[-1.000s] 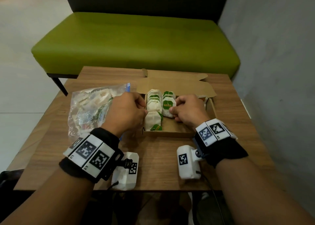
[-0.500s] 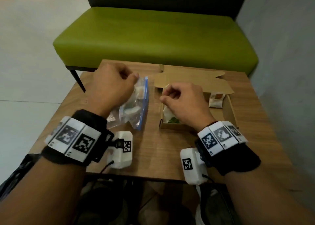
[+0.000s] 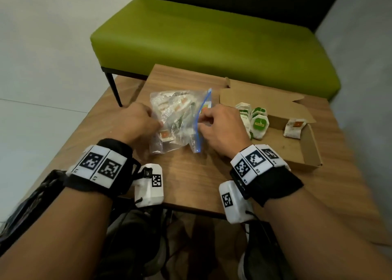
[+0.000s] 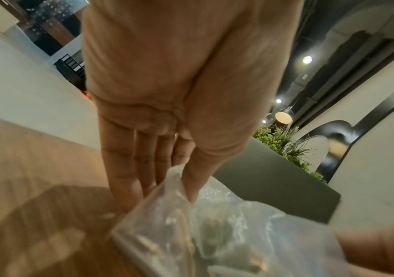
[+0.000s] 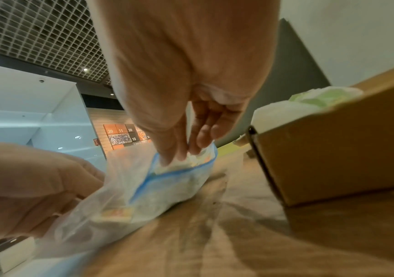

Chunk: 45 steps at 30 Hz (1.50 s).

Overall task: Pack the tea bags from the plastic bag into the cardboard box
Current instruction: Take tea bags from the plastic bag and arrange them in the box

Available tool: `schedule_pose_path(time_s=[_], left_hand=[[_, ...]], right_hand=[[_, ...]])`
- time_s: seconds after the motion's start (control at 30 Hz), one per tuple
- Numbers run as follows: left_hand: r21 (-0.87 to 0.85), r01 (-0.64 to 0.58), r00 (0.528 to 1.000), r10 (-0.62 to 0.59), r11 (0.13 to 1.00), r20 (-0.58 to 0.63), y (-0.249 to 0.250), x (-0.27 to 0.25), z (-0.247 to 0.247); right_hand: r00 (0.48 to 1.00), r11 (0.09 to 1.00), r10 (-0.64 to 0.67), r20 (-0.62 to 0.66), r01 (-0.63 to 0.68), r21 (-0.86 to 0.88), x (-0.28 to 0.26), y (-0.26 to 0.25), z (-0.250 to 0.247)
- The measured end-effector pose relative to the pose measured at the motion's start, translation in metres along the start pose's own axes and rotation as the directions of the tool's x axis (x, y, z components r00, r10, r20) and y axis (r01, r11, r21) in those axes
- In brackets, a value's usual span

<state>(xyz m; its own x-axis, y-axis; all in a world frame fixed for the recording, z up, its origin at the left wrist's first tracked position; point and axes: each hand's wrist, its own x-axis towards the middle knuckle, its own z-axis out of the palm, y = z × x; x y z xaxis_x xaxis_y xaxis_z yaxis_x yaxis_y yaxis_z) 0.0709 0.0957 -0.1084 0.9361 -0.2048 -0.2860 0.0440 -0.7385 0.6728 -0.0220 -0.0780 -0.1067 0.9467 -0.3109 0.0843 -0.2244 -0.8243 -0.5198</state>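
A clear plastic bag [image 3: 176, 118] with a blue zip edge lies on the wooden table [image 3: 191, 180], holding several tea bags. My left hand [image 3: 154, 122] pinches the bag's left side between thumb and fingers, as the left wrist view shows on the plastic bag [image 4: 227, 234]. My right hand [image 3: 201, 120] reaches into the bag's mouth and pinches a white tea bag [image 5: 179, 166]. To the right stands the open cardboard box [image 3: 309, 150]. It holds rows of green-labelled tea bags [image 3: 259, 124] at its left end and one orange-labelled tea bag [image 3: 294, 128] further right.
A green bench [image 3: 212, 35] stands behind the table, and a grey wall [image 3: 364, 67] runs along the right. The box lid [image 3: 261, 101] lies open towards the bench. The table's near edge is just below my wrists.
Both hands have left the box. The left hand took hold of the plastic bag, and the right hand moved left from the box to the bag's mouth.
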Motion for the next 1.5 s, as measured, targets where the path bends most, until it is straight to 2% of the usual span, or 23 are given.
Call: schedule_pose_path(time_s=[0.13,0.3,0.43,0.67,0.9,1.0,1.1,1.33,1.5], left_hand=[[-0.003,-0.026,0.998,0.026,1.000,-0.049,-0.003,0.002,0.000],[-0.133,0.019,1.000,-0.021,0.991,-0.014,-0.010,0.009,0.001],[-0.196,0.031,0.998,-0.019,0.980,0.064,-0.009,0.008,0.003],[-0.225,-0.018,0.997,0.034,0.974,0.066,-0.014,0.009,0.009],[-0.296,0.013,1.000,-0.013,0.955,0.003,-0.014,0.008,0.009],[-0.301,0.001,0.999,-0.017,0.954,-0.050,-0.015,0.008,0.007],[-0.296,0.009,0.995,-0.037,0.955,-0.090,-0.014,0.008,0.007],[-0.273,0.005,0.997,-0.026,0.962,-0.076,-0.014,0.010,0.009],[-0.270,0.013,0.997,-0.033,0.963,-0.068,-0.015,0.012,0.010]], right_hand=[[0.993,0.994,-0.083,0.079,0.077,0.074,0.007,-0.009,0.010],[0.974,0.996,-0.001,0.224,-0.019,0.086,0.017,-0.012,0.020],[0.972,0.987,0.050,0.229,-0.084,0.140,0.021,-0.019,0.024],[0.979,0.988,0.069,0.192,-0.094,0.125,0.023,-0.026,0.030],[0.988,0.983,0.087,0.127,-0.106,0.153,0.019,-0.020,0.032],[0.996,0.974,0.085,0.034,-0.091,0.206,0.016,-0.013,0.029],[0.992,0.983,0.116,-0.042,-0.108,0.147,0.015,-0.008,0.031],[0.980,0.998,0.041,0.197,-0.049,0.037,0.010,-0.019,0.022],[0.982,0.998,0.061,0.181,-0.066,0.019,0.013,-0.020,0.025]])
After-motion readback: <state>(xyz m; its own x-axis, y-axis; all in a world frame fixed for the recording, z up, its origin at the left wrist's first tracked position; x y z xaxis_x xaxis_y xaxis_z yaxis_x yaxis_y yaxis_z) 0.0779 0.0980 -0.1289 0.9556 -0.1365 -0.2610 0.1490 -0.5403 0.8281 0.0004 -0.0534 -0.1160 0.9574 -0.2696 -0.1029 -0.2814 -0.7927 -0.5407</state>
